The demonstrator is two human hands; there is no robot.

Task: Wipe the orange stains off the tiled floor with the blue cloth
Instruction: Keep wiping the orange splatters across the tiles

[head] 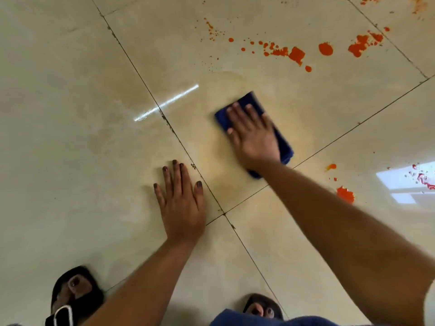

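A folded blue cloth lies flat on the beige tiled floor near the middle. My right hand presses down on it, palm flat and fingers spread. A faint yellowish smear surrounds the cloth on that tile. Bright orange stains are spattered across the far tiles beyond the cloth, with more orange blotches to the right of my right forearm. My left hand rests flat on the floor to the left of a grout line, holding nothing.
My two feet in black sandals stand at the bottom edge. Dark grout lines cross the floor diagonally. A window reflection glares at the right, and a light streak at the centre left.
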